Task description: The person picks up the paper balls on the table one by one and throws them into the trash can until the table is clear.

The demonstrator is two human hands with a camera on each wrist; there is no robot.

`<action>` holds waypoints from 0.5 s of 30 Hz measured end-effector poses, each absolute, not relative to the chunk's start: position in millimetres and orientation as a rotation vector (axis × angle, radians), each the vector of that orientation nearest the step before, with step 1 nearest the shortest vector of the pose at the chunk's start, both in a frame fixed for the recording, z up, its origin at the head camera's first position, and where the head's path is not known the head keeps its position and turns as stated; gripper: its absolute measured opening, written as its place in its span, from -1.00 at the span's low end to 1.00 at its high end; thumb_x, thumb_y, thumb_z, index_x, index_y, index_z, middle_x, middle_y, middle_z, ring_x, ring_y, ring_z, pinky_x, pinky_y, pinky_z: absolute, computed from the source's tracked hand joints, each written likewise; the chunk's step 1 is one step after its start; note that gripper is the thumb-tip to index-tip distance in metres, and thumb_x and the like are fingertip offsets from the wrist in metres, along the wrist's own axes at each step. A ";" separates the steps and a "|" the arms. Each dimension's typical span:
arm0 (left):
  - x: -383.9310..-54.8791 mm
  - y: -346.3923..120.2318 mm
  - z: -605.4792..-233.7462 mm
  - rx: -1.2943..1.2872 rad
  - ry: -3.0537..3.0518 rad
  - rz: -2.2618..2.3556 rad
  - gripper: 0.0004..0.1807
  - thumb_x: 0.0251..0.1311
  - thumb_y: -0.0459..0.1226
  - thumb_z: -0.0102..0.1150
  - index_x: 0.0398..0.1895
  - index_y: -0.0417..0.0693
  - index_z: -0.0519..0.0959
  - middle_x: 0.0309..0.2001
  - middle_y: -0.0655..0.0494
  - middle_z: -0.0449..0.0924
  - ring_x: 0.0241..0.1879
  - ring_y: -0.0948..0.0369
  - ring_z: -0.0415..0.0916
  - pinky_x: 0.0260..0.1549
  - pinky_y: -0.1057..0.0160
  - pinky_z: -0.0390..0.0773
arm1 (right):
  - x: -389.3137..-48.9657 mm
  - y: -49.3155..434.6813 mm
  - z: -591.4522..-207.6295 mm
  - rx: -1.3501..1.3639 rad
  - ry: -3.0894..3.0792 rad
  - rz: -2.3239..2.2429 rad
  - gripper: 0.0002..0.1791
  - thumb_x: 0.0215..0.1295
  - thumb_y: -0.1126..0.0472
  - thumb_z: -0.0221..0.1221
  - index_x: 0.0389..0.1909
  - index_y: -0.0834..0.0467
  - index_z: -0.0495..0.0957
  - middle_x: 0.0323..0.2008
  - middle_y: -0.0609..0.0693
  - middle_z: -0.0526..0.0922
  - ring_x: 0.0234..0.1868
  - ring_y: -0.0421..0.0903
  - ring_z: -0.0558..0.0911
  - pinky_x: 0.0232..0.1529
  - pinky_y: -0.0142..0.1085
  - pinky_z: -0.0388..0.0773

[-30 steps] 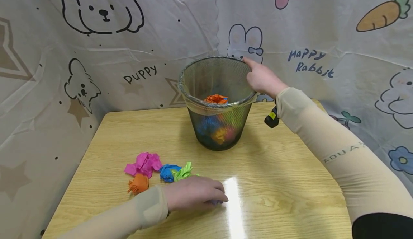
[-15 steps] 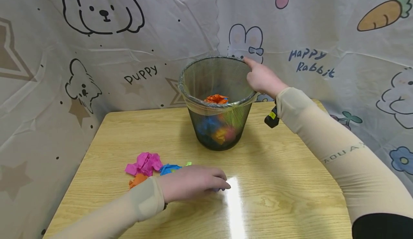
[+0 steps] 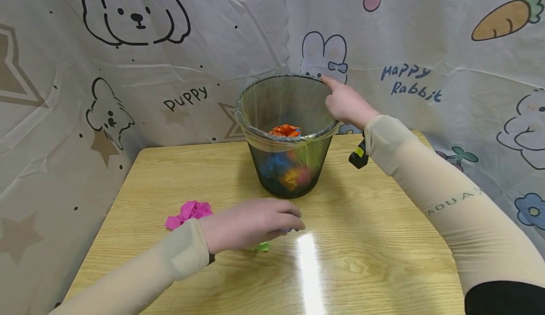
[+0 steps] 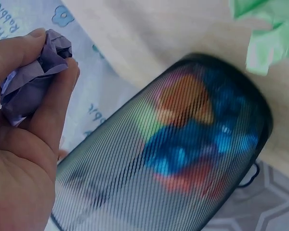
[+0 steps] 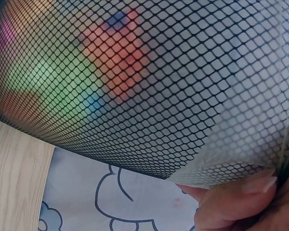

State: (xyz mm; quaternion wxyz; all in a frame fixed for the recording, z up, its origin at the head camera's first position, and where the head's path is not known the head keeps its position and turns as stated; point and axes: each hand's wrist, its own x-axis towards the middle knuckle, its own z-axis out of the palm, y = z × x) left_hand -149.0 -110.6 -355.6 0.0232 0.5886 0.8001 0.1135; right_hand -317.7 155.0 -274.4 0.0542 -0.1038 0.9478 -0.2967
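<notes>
A crumpled purple paper is pinched between the thumb and fingers of my left hand, raised over the table in front of the bin. In the head view that hand mostly covers the paper. My right hand grips the right rim of a black mesh wastebasket, thumb against the outside near the folded edge of its clear liner. Inside the basket lie several crumpled papers, an orange one on top. Left of the basket, a pink crumpled paper and a partly hidden green one lie on the table.
The wooden table ends at a printed cloth backdrop behind and beside it. Both forearms wear pale sleeves, and a black wrist camera hangs under the right wrist.
My left hand has lifted with the purple paper and moved away from me, toward the basket. It now covers the blue and orange papers on the table. The right hand stays put.
</notes>
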 end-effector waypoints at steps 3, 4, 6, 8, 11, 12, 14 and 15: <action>-152.2 -112.7 -344.5 1.859 2.499 0.387 -0.65 0.33 -0.35 0.34 0.15 0.05 0.65 0.14 0.18 0.58 0.09 0.27 0.56 0.08 0.40 0.55 | -317.8 154.8 -274.3 -0.315 2.877 -0.905 -0.25 0.49 0.32 -0.36 0.68 0.03 -0.23 0.64 0.05 -0.11 0.42 0.10 0.24 0.36 -0.04 0.28; -153.3 -113.7 -341.0 1.870 2.514 0.387 -0.64 0.32 -0.35 0.35 0.16 0.06 0.64 0.15 0.19 0.58 0.10 0.27 0.56 0.08 0.40 0.56 | -317.8 154.7 -274.2 -0.315 2.877 -0.905 -0.25 0.49 0.32 -0.37 0.68 0.03 -0.24 0.64 0.05 -0.11 0.43 0.10 0.23 0.36 -0.03 0.27; -155.6 -115.0 -335.4 1.906 2.532 0.402 -0.63 0.31 -0.37 0.35 0.16 0.04 0.64 0.15 0.19 0.58 0.09 0.27 0.56 0.07 0.39 0.56 | -318.1 154.7 -274.2 -0.316 2.877 -0.906 -0.25 0.49 0.32 -0.36 0.68 0.03 -0.23 0.64 0.05 -0.11 0.44 0.09 0.23 0.37 -0.03 0.27; -157.2 -116.0 -330.6 1.939 2.556 0.396 -0.62 0.29 -0.37 0.36 0.16 0.04 0.63 0.14 0.21 0.59 0.07 0.27 0.58 0.04 0.38 0.58 | -318.5 154.7 -274.1 -0.319 2.879 -0.907 -0.25 0.49 0.32 -0.37 0.68 0.04 -0.23 0.64 0.05 -0.11 0.47 0.08 0.20 0.39 -0.03 0.25; -158.6 -116.3 -324.6 1.976 2.568 0.392 -0.61 0.29 -0.38 0.37 0.16 0.03 0.62 0.14 0.21 0.59 0.05 0.27 0.58 0.00 0.37 0.59 | -318.0 154.7 -273.9 -0.317 2.877 -0.906 -0.25 0.50 0.32 -0.37 0.68 0.03 -0.23 0.64 0.05 -0.11 0.45 0.09 0.22 0.33 -0.03 0.31; -158.8 -116.0 -322.7 1.984 2.571 0.389 -0.61 0.29 -0.37 0.37 0.16 0.04 0.62 0.14 0.21 0.59 0.05 0.27 0.58 -0.01 0.36 0.59 | -317.8 154.7 -273.8 -0.317 2.875 -0.908 -0.25 0.50 0.32 -0.37 0.68 0.03 -0.23 0.64 0.05 -0.11 0.44 0.10 0.24 0.28 -0.03 0.36; -159.3 -115.0 -318.9 1.996 2.568 0.396 -0.62 0.30 -0.37 0.36 0.17 0.03 0.62 0.15 0.20 0.59 0.05 0.27 0.58 -0.01 0.38 0.59 | -317.3 155.0 -274.0 -0.312 2.872 -0.905 -0.25 0.51 0.31 -0.37 0.68 0.02 -0.23 0.64 0.05 -0.11 0.42 0.10 0.26 0.16 -0.05 0.42; -159.6 -114.3 -317.1 2.001 2.563 0.414 -0.62 0.31 -0.37 0.35 0.17 0.03 0.62 0.16 0.19 0.59 0.07 0.27 0.58 -0.01 0.38 0.59 | -317.2 155.1 -274.0 -0.310 2.870 -0.907 -0.26 0.51 0.31 -0.37 0.68 0.02 -0.23 0.64 0.05 -0.11 0.40 0.10 0.28 0.09 -0.05 0.45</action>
